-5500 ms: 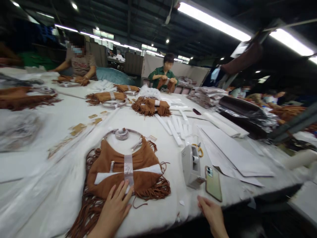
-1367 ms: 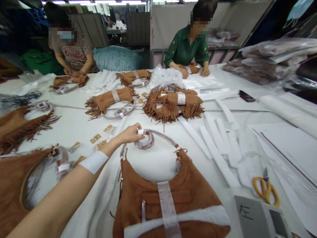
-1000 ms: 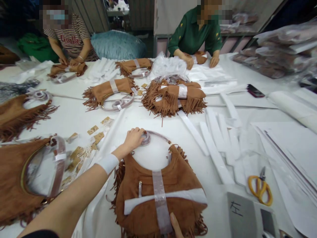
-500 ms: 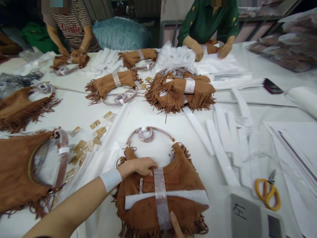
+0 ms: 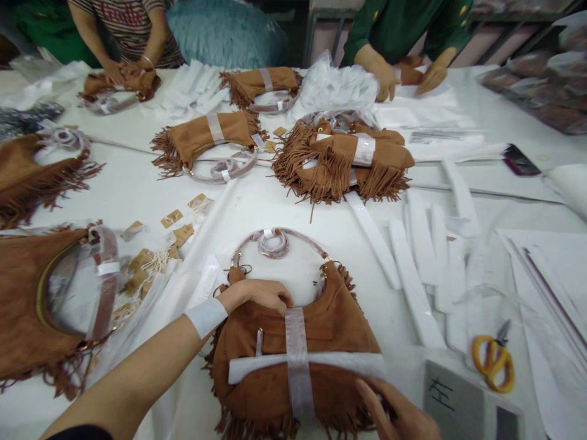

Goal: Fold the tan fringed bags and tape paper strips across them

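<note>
A brown suede handbag (image 5: 348, 333) with fringed edges lies in front of me, its wrapped strap (image 5: 302, 237) looped away from me. A clear band (image 5: 297, 342) runs over its middle, across a white paper strip (image 5: 257, 368). My left hand (image 5: 268, 294), with a pale cuff at the wrist, is closed on the bag's upper edge beside the band. At the bag's lower right, my right hand (image 5: 401, 412) has its thumb on the front and its other fingers curled, partly hidden at the edge.
Yellow-handled scissors (image 5: 493, 362) and a grey device (image 5: 452, 397) lie at right, near white strips (image 5: 417, 293). Another bag (image 5: 32, 293) and cardboard tags (image 5: 142, 269) are at left. Several banded bags (image 5: 343, 159) lie farther back. Two people (image 5: 131, 36) work across the table.
My right hand has moved right, from beside the band to the bag's lower right corner, and more of it shows. My left hand stays at the upper edge. The view has shifted slightly.
</note>
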Available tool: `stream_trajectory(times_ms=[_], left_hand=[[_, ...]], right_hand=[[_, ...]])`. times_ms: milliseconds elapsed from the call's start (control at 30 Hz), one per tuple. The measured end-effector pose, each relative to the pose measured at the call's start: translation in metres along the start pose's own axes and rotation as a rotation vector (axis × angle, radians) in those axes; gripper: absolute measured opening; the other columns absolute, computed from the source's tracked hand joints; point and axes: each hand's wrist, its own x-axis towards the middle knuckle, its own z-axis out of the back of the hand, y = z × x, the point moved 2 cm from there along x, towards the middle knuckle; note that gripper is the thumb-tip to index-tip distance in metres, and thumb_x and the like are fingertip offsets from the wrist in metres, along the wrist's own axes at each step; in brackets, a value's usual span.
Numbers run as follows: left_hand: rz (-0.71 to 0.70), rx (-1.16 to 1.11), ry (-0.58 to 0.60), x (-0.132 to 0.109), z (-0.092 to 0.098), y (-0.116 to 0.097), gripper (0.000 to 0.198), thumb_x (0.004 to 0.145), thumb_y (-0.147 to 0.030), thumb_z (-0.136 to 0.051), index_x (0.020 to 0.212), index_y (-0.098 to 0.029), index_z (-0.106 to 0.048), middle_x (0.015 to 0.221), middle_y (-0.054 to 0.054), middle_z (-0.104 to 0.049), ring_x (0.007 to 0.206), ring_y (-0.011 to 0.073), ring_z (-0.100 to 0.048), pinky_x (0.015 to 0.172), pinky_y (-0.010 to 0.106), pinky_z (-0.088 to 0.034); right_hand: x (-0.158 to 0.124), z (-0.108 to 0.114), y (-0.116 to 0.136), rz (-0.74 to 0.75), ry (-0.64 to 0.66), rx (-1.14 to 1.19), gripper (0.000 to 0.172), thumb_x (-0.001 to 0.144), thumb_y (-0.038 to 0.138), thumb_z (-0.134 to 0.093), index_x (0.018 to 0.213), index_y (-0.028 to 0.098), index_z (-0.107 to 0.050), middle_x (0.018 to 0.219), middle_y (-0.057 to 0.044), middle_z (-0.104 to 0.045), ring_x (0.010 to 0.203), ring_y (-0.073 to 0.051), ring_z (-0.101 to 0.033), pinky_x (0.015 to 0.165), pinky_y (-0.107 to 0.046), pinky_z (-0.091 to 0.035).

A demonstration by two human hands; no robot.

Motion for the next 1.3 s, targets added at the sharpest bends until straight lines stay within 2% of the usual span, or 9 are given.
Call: stream_trajectory(times_ms=[100, 200, 333, 600, 700, 833, 1000, 1133, 1300], left_hand=[[0.004, 0.145, -0.062, -0.001, -0.004, -0.011, 0.028, 0.076, -0.041, -0.064, 0.089, -0.017, -0.070, 0.081, 0.001, -0.068, 0.070, 0.0148, -0.056, 0.061, 0.023, -0.040], [-0.002, 0.280, -0.094, -0.002, -0.011, -0.016, 0.025, 0.082, -0.039, -0.059, 0.084, -0.016, -0.069, 0.072, 0.000, -0.065, 0.061, 0.0125, -0.051, 0.054, 0.022, -0.035], [0.004, 0.286, -0.123, 0.004, -0.017, -0.010, 0.027, 0.089, -0.032, -0.048, 0.082, -0.016, -0.068, 0.072, 0.001, -0.066, 0.061, 0.0122, -0.051, 0.055, 0.022, -0.036], [0.098, 0.359, -0.257, 0.015, -0.017, -0.010, 0.022, 0.083, -0.029, -0.055, 0.088, -0.015, -0.070, 0.084, 0.010, -0.071, 0.073, 0.0221, -0.062, 0.068, 0.031, -0.047], [0.095, 0.425, -0.375, -0.003, -0.025, -0.029, 0.038, 0.085, -0.026, -0.053, 0.122, -0.016, -0.058, 0.110, 0.014, -0.066, 0.100, 0.0283, -0.062, 0.087, 0.039, -0.048], [-0.137, 0.684, -0.516, -0.025, -0.053, -0.043, 0.044, 0.094, -0.018, -0.037, 0.138, -0.019, -0.041, 0.140, 0.013, -0.048, 0.136, 0.0268, -0.036, 0.115, 0.051, -0.020], [-0.178, 0.727, -0.424, -0.024, -0.081, -0.011, 0.065, 0.094, -0.054, -0.036, 0.148, -0.018, -0.026, 0.155, 0.011, -0.030, 0.144, 0.0282, -0.020, 0.117, 0.052, -0.010], [-0.155, 0.702, -0.389, -0.017, -0.079, 0.006, 0.070, 0.093, -0.057, -0.036, 0.149, -0.017, -0.023, 0.157, 0.010, -0.023, 0.145, 0.0291, -0.016, 0.117, 0.054, -0.010], [-0.124, 0.447, -0.420, -0.020, -0.065, -0.009, 0.054, 0.094, -0.046, -0.041, 0.142, -0.020, -0.038, 0.149, 0.009, -0.041, 0.138, 0.0254, -0.035, 0.115, 0.048, -0.023]], right_hand=[[0.087, -0.003, 0.036, 0.425, 0.022, -0.160, 0.036, 0.098, 0.039, -0.041, 0.118, 0.017, -0.061, 0.111, -0.012, -0.069, 0.101, -0.025, -0.064, 0.088, -0.039, -0.050], [0.144, -0.030, 0.063, 0.569, 0.271, -0.371, 0.022, 0.095, 0.036, -0.051, 0.099, 0.019, -0.065, 0.100, -0.009, -0.070, 0.097, -0.026, -0.060, 0.083, -0.041, -0.042], [0.157, -0.053, 0.060, 0.575, 0.357, -0.480, 0.026, 0.096, 0.034, -0.050, 0.079, 0.019, -0.063, 0.080, -0.005, -0.066, 0.082, -0.023, -0.055, 0.073, -0.038, -0.031], [0.160, -0.066, 0.041, 0.494, 0.316, -0.364, 0.024, 0.098, 0.034, -0.046, 0.091, 0.019, -0.064, 0.089, -0.005, -0.067, 0.090, -0.023, -0.056, 0.078, -0.037, -0.033], [0.150, -0.044, 0.049, 0.482, 0.233, -0.242, 0.031, 0.101, 0.033, -0.037, 0.120, 0.019, -0.056, 0.120, -0.010, -0.063, 0.110, -0.023, -0.055, 0.089, -0.038, -0.037], [0.087, -0.017, 0.056, 0.486, -0.003, -0.268, 0.038, 0.099, 0.024, -0.031, 0.133, 0.016, -0.047, 0.140, -0.014, -0.049, 0.129, -0.024, -0.043, 0.105, -0.045, -0.029], [0.004, -0.057, 0.031, 0.553, 0.074, -0.515, 0.049, 0.091, 0.026, -0.049, 0.139, 0.018, -0.044, 0.145, -0.011, -0.046, 0.133, -0.031, -0.036, 0.112, -0.056, -0.004], [-0.004, -0.086, 0.011, 0.514, 0.093, -0.565, 0.054, 0.088, 0.026, -0.055, 0.140, 0.017, -0.044, 0.147, -0.010, -0.044, 0.134, -0.030, -0.036, 0.112, -0.053, -0.013], [-0.009, -0.061, 0.016, 0.454, 0.050, -0.332, 0.056, 0.091, 0.033, -0.052, 0.144, 0.019, -0.038, 0.149, -0.011, -0.041, 0.136, -0.029, -0.036, 0.110, -0.052, -0.028]])
